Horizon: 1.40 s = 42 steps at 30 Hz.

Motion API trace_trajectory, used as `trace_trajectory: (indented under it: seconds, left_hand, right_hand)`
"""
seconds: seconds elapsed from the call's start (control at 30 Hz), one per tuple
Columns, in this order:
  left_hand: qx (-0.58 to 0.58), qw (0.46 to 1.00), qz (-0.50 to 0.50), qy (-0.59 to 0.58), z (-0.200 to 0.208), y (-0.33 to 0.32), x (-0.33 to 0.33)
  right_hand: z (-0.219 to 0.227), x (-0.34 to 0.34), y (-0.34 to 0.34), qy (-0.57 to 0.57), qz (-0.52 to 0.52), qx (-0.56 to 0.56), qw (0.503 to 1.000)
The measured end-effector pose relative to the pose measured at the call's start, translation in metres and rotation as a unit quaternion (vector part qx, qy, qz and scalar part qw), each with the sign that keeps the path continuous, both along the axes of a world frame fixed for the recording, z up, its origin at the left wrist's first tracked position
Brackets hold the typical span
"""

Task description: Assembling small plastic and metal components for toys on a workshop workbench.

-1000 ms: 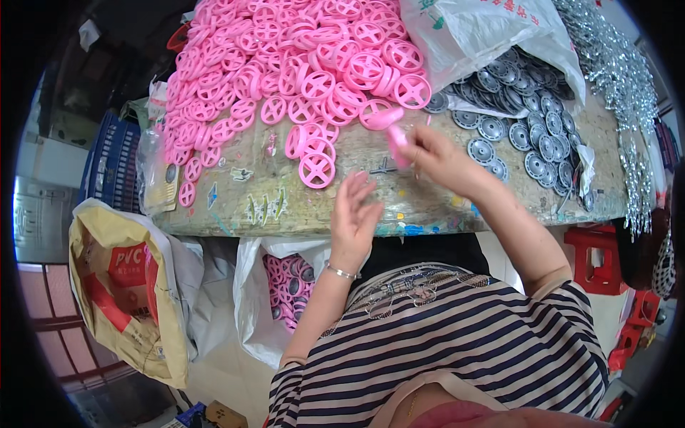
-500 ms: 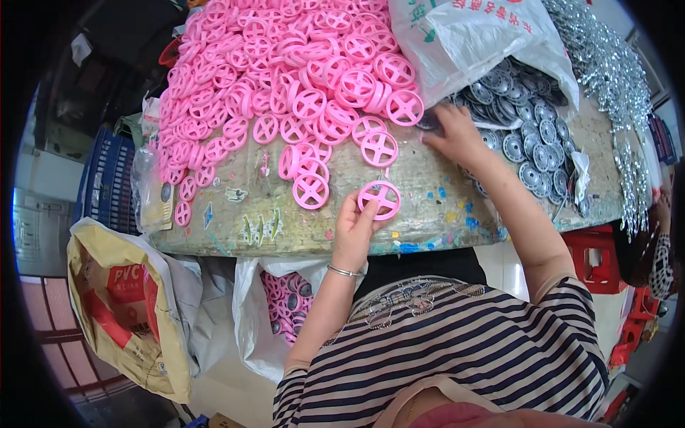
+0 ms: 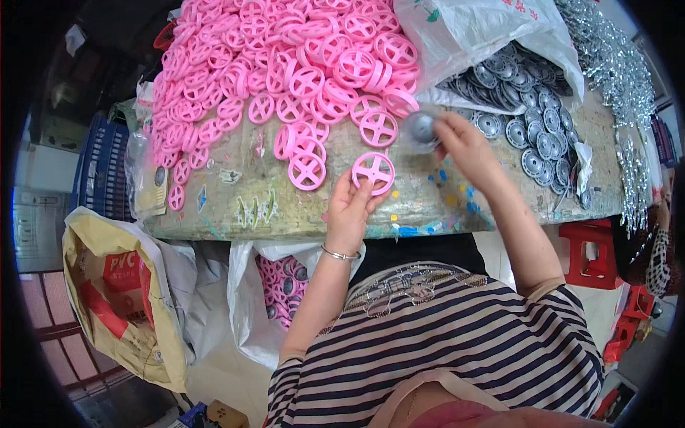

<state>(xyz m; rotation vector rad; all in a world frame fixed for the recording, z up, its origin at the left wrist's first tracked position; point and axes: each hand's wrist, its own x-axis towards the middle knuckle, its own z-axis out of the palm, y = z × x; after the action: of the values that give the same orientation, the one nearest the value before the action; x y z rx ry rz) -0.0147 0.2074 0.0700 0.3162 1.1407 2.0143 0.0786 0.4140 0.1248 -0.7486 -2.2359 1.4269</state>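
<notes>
Between the thumb and fingers of my left hand [image 3: 349,210] is a pink plastic wheel ring [image 3: 385,187] with crossed spokes, held above the table's near part. My right hand [image 3: 462,148] grips a grey round hubcap-like disc [image 3: 422,128], slightly blurred, to the right of the ring and apart from it. A large heap of pink rings [image 3: 285,50] covers the far left and middle of the table. To the right of my right hand, more grey discs [image 3: 544,146] lie loose and spill from a white woven sack [image 3: 471,43].
The worn table [image 3: 285,214] is spotted with paint. Below its front edge stand an open yellow-brown sack [image 3: 168,321] and a white bag [image 3: 246,314] holding pink rings with grey centres. Silver tinsel [image 3: 621,107] hangs at the far right. A red stool [image 3: 591,260] stands on the floor.
My right hand has come away from the grey discs, moving left toward the pink ring with one disc in its fingers. My left hand keeps the ring, now slightly higher in view.
</notes>
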Motion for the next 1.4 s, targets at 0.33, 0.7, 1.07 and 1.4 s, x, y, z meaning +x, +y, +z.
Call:
trace_trajectory:
  seconds: [0.33, 0.7, 1.07, 1.4]
  left_hand:
    - [0.011, 1.000, -0.017, 0.006, 0.001, 0.001, 0.004]
    - [0.017, 0.998, -0.038, 0.052, -0.003, -0.001, 0.000]
    - [-0.266, 0.882, 0.251, 0.297, 0.008, -0.079, 0.013]
    - [-0.539, 0.683, 0.292, 0.397, -0.020, -0.231, 0.005]
  right_hand:
    - [-0.028, -0.009, -0.065, 0.075, 0.109, 0.116, 0.984]
    - [-0.024, -0.016, -0.056, -0.020, 0.173, -0.133, 0.976]
    - [-0.024, -0.013, -0.051, 0.048, 0.077, 0.150, 0.985]
    - [-0.024, -0.031, -0.029, 0.012, 0.079, 0.185, 0.979]
